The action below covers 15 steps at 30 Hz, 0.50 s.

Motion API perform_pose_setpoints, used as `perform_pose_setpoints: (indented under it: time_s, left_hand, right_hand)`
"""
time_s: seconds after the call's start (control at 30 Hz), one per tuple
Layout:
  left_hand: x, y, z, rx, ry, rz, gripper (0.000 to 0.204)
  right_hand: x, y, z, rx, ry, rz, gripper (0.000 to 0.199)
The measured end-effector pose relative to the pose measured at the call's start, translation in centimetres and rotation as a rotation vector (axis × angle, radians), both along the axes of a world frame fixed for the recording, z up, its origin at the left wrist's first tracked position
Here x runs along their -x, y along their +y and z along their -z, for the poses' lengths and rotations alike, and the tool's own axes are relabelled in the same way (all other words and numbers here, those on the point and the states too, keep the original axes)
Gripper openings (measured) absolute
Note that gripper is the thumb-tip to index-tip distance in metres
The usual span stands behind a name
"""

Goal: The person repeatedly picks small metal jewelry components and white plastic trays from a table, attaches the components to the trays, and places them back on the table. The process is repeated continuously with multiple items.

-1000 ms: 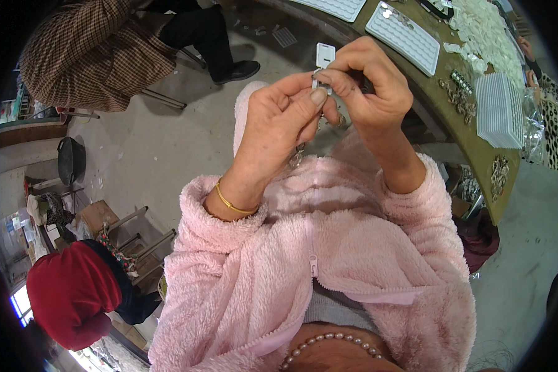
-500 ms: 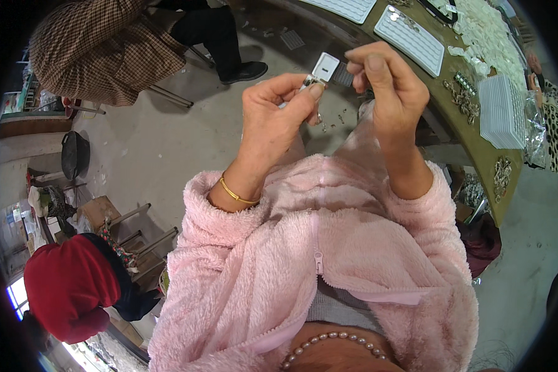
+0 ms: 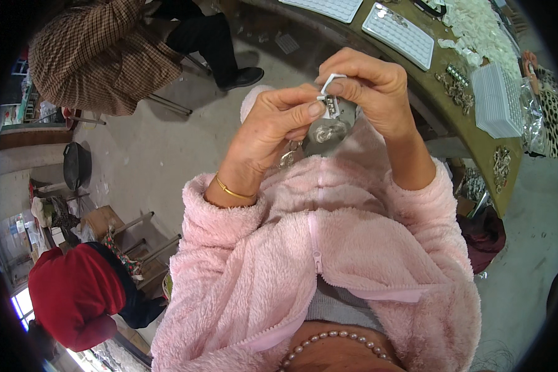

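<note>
Grey floor spreading wide; olive desk curving along right; co-worker in checked coat at upper left. On desk: pale loose heap, stacked white trays, metal clusters, apparently awaiting handling. Left hand and right hand meet left of desk, both grips pinched closed: right on bent-looking white card, left on small metal piece beside it. Work seems partway; whether joined, cannot tell.
</note>
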State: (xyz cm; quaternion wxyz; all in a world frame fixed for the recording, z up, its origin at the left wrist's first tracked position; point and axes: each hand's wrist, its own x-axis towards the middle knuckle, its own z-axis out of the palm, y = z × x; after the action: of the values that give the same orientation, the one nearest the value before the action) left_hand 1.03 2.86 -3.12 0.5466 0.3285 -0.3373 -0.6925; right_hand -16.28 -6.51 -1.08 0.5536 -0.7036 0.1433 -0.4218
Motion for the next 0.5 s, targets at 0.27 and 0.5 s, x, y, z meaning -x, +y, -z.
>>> perform_pose_setpoints:
  time_s: [0.27,0.5]
  left_hand:
    - [1.8,0.1,-0.1,-0.102,0.302,-0.153,0.023]
    - [3.0,0.1,-0.3,-0.160,0.423,-0.151,0.027]
  right_hand:
    - [-0.3,-0.5,0.7,0.553,-0.044,0.179,0.026]
    - [-0.1,-0.3,0.8,0.815,-0.032,0.307,0.034]
